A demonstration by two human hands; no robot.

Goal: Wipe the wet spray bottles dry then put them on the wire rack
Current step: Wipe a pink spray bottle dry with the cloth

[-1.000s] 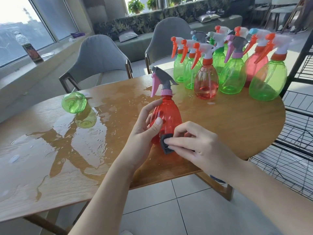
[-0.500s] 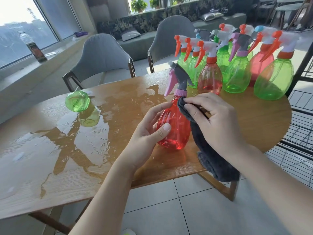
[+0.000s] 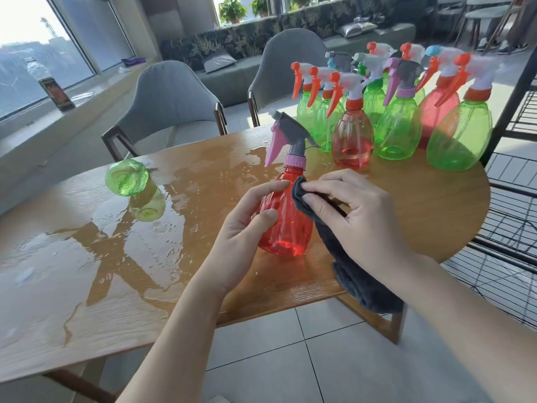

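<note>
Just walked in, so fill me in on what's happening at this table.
A person is drying a red spray bottle standing on the wet wooden table. The left hand grips its body while the right hand presses a dark grey cloth against its shoulder. A group of green and red spray bottles waits behind; another green bottle lies tipped over.

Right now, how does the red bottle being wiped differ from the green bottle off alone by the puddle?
The red bottle stands upright; the green bottle lies on its side. The red one is gripped by the left hand while the right hand presses a grey cloth to it; the green one is untouched. The red one's grey and pink sprayer shows; the green one's top faces away. Both are translucent.
</note>
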